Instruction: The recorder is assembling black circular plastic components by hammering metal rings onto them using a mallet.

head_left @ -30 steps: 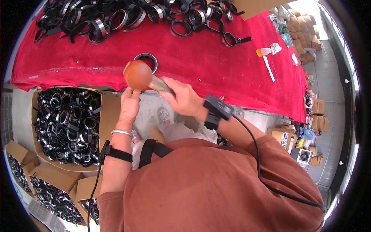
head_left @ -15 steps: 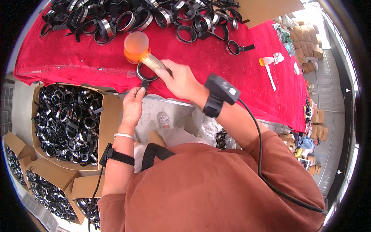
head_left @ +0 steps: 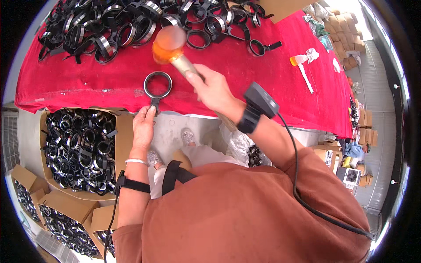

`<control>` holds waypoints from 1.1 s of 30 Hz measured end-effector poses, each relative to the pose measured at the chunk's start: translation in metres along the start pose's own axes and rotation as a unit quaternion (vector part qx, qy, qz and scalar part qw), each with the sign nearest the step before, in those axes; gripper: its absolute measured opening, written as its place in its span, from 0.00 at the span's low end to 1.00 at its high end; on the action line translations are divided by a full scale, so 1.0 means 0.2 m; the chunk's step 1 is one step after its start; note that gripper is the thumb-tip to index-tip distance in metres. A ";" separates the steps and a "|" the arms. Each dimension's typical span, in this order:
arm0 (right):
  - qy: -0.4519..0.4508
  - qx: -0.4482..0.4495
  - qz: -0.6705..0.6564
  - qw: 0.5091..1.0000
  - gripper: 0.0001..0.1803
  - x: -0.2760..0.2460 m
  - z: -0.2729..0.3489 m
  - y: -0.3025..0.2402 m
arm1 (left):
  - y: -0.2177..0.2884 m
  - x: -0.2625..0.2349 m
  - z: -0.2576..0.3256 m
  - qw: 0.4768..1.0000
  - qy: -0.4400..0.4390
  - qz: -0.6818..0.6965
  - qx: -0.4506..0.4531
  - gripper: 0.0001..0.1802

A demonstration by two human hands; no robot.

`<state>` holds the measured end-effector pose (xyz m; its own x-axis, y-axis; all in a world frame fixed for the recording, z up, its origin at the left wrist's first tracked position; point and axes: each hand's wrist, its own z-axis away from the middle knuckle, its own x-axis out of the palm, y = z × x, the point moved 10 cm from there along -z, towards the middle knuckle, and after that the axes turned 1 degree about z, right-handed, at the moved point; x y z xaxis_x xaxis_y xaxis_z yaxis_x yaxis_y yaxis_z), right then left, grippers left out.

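My right hand (head_left: 211, 87) grips the handle of a mallet (head_left: 170, 44) with a translucent orange head. The mallet is raised over the red cloth, its head blurred, apart from the ring below it. Between the thumb and fingers of my left hand (head_left: 144, 125) is the short black tab of a ring-shaped part (head_left: 158, 85). That ring is black with a silvery metal edge and lies at the near edge of the table. Red cloth shows through its opening.
Many similar black-and-metal rings (head_left: 127, 33) are heaped along the far side of the red-covered table (head_left: 245, 83). Cardboard boxes of rings (head_left: 81, 149) stand at the left. A second orange-headed tool (head_left: 299, 60) lies at the right near crumpled white material (head_left: 312, 55).
The mallet has moved up and to the right, away from the ring. My left hand and the ring have shifted slightly left, and the whole ring now shows.
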<state>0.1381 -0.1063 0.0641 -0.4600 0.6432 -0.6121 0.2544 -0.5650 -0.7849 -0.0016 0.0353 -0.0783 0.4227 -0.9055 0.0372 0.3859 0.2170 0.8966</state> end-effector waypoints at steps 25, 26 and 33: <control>0.018 0.087 -0.069 0.994 0.20 0.00 0.51 0.24 | 0.06 -0.09 0.05 0.999 -0.010 0.010 0.035 0.14; 0.020 0.078 -0.072 0.994 0.20 -0.02 0.52 0.26 | 0.06 -0.14 0.08 0.999 -0.005 0.006 0.052 0.14; 0.036 0.175 -0.196 0.964 0.18 -0.09 0.56 0.50 | -0.10 -1.22 0.53 0.984 0.175 -0.037 0.026 0.16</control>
<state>0.0778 -0.2323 0.0078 -0.3997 0.8697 -0.2898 -0.2357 -0.4030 -0.8843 -0.1995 0.2123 -0.0586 0.6547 -0.7353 -0.1753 0.3875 0.1274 0.9130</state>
